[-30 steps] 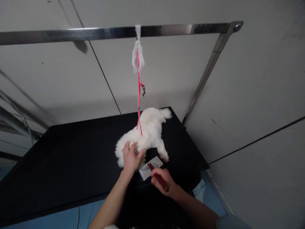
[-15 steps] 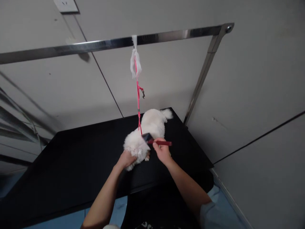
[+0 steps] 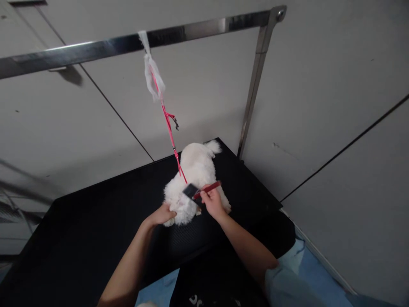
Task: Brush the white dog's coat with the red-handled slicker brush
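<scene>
R fingers hold brush; L fingers pt. hidden by wht dog, can't tell grip

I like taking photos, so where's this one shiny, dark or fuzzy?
Head view: glare streaks the metal bar; a soft shadow lies on the wall. Head view again: the black table is mostly too dark for detail; the brush in the right hand looks slightly blurred.

The pink leash is running from the metal bar to the white dog, blocking a sideways pass above it; to the left, the black surface is offering open room.
</scene>
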Demonstrator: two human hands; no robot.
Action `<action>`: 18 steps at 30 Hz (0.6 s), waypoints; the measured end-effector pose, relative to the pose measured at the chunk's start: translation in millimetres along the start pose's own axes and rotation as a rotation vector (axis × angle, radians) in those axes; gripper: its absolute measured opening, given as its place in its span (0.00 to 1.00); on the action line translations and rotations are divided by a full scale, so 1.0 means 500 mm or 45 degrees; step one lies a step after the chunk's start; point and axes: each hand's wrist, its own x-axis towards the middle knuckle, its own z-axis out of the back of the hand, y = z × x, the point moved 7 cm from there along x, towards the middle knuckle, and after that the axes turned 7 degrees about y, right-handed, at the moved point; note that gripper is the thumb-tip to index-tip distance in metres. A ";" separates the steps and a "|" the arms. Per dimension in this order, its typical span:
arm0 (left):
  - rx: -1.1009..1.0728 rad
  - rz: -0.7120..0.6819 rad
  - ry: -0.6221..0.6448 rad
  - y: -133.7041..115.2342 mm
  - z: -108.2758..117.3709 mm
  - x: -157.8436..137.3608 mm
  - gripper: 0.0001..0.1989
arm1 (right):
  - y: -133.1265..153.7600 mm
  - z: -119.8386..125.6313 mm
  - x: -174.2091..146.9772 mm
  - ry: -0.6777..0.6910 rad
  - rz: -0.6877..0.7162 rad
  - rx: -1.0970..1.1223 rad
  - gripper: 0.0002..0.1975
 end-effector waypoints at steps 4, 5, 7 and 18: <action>-0.041 0.151 0.087 0.043 -0.011 0.008 0.09 | -0.004 0.006 -0.009 0.011 -0.002 -0.017 0.11; -0.061 0.182 0.105 0.053 -0.014 0.009 0.07 | -0.012 -0.009 -0.010 0.154 -0.048 -0.004 0.12; -0.112 0.212 0.106 0.067 -0.015 0.013 0.08 | -0.024 -0.018 -0.013 0.242 -0.109 0.017 0.12; -0.189 0.272 0.177 0.077 -0.020 0.017 0.15 | -0.047 0.042 -0.043 -0.100 -0.095 0.043 0.12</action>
